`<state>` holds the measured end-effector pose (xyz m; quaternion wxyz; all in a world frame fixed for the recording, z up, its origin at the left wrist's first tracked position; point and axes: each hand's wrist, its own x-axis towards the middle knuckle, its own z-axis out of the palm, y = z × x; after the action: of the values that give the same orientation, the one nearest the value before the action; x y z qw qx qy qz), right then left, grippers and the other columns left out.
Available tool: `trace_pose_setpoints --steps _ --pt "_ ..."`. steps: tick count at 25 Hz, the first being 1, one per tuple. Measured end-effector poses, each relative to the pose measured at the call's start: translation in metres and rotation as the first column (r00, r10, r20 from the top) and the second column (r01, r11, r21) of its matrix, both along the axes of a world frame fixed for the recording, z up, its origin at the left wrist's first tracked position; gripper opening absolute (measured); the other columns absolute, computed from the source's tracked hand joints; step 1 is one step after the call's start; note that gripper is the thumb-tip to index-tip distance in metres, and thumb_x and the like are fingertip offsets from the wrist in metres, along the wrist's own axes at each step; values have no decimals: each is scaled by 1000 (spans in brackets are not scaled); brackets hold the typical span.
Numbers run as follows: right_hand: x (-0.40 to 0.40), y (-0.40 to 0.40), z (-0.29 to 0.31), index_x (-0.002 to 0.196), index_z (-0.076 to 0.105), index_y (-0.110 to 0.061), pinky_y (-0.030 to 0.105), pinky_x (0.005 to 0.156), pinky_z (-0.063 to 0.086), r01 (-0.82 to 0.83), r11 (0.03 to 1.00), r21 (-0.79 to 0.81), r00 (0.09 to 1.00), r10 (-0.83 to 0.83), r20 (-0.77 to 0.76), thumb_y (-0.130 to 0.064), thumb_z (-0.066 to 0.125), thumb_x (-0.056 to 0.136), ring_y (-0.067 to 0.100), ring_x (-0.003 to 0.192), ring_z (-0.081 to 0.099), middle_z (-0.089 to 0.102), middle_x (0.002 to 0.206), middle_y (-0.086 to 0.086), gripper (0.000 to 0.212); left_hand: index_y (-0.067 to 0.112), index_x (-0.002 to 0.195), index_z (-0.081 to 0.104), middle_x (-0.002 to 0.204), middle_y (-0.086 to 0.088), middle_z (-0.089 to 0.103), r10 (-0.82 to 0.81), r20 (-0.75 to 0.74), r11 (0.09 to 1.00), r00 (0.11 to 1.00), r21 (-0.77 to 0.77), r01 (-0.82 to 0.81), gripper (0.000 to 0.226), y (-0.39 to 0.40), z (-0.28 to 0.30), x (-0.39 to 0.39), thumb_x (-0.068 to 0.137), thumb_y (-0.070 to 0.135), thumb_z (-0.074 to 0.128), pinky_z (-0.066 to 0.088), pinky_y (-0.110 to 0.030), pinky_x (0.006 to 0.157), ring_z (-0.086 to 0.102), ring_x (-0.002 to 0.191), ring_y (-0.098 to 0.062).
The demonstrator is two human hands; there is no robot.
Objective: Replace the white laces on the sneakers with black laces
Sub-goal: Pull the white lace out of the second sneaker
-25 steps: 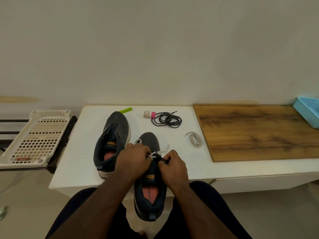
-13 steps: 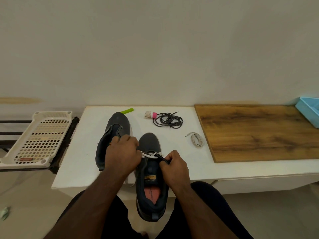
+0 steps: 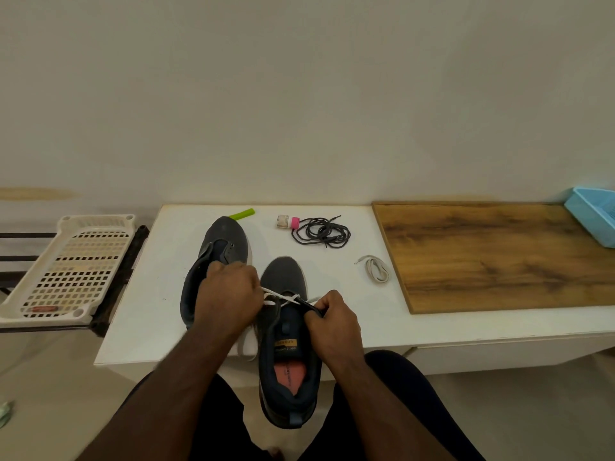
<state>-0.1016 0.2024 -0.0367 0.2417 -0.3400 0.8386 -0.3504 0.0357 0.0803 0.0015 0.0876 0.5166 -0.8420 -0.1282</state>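
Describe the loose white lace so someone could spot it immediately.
On the white table, look just left of the wooden board. The folded white lace lies there alone, nearer than the black lace bundle and paler.

Left hand (image 3: 229, 296): curled, pinched lace (image 3: 276, 294) left of sneaker (image 3: 288, 341). Right hand (image 3: 334, 322): curled, pinched its right eyelet edge. Forearms converged.

Plain off-white wall (image 3: 299, 94) fills the upper half, w/ a faint tan smear at left. Below it, a white tabletop (image 3: 159, 294) runs left to right; a wood-grain board (image 3: 492, 257) lies on its right part, flush against the wall. Left of the tabletop, a dark metal rack (image 3: 20, 257), approx. level w/ it. Beige floor (image 3: 50, 394) below. Light is soft, even.
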Motion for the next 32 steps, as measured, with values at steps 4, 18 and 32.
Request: trace_pose_setpoints --steps 4,18,32 --pt "0 0 1 84 49 -21 28 61 44 4 1000 -9 1000 -4 0 -21 59 85 13 72 57 60 79 -5 11 31 114 62 119 11 59 -114 24 993 993 -5 114 29 16 -4 -14 88 40 55 41 -37 92 41 112 -21" --pt "0 1 3 85 50 -22 29 63 47 5 1000 -7 1000 -5 12 -22 60 84 13 74 58 60 80 -5 11 31 105 64 116 8 60 -26 49 999 998 31 24 20 5 2 -4 91 35 51 37 -40 92 44 111 -21" --pt "-3 3 5 84 48 -20 29 59 44 53 999 -11 999 -53 -11 -18 58 84 16 72 57 60 79 -1 11 27 95 63 106 6 60 -36 78 999 996 11 35 18 1 1 -2 92 39 50 38 -41 93 47 108 -20"
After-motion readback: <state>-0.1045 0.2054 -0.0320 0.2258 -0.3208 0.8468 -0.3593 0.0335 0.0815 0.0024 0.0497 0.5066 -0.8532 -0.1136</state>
